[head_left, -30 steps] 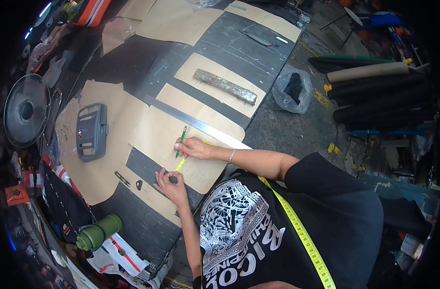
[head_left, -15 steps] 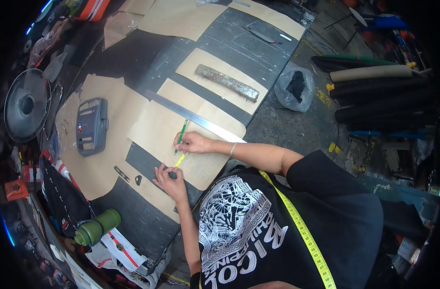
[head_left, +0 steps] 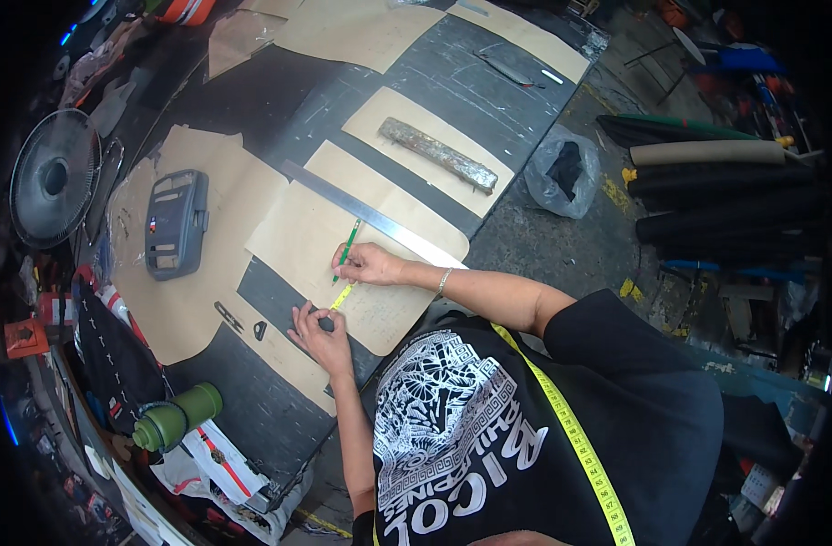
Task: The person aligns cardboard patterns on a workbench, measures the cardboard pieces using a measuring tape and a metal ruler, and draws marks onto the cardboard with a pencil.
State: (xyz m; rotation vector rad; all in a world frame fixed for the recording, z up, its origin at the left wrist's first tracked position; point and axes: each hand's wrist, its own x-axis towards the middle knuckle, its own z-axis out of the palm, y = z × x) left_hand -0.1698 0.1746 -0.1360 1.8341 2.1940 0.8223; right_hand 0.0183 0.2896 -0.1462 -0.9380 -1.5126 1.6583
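Observation:
My right hand [head_left: 369,265] is closed around a green pencil [head_left: 350,240], its lower end at the tan paper sheet [head_left: 293,227]. Just below it, my left hand [head_left: 321,335] pinches a tape measure with thumb and fingers. The tape's short yellow blade [head_left: 342,297] reaches from those fingers across the paper toward the pencil's tip; its dark body is mostly hidden by the hand. A long metal ruler [head_left: 380,218] lies across the paper above my right hand.
A heavy, worn bar [head_left: 439,156] rests on another paper piece. Left of my hands are a grey plastic case [head_left: 177,225] and small dark tools [head_left: 229,318]. A green bottle [head_left: 177,417] and a fan [head_left: 55,178] stand farther left. A yellow measuring tape [head_left: 575,437] hangs over my shirt.
The whole view has shifted slightly. Both hands keep nearly the same place on the paper, the pencil and the tape measure still in them.

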